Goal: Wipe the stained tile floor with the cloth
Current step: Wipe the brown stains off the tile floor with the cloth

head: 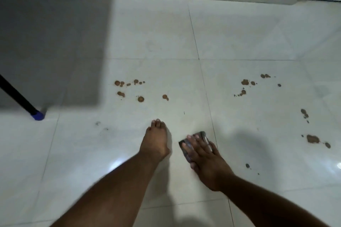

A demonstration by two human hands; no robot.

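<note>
Brown stains (pixel 129 88) remain on the white tile floor (pixel 239 33): one group left of the middle of the frame, a second group (pixel 247 84) at the right, and more spots (pixel 313 139) near the right edge. None of these looks wiped, so I judge that most of the work is left. The dark cloth (pixel 193 142) lies low in the middle of the frame, under the right hand (pixel 203 156), which presses it flat with straight, spread fingers. The left hand (pixel 156 142) rests on the floor just beside it with its fingers together, holding nothing. The cloth is apart from every stain.
</note>
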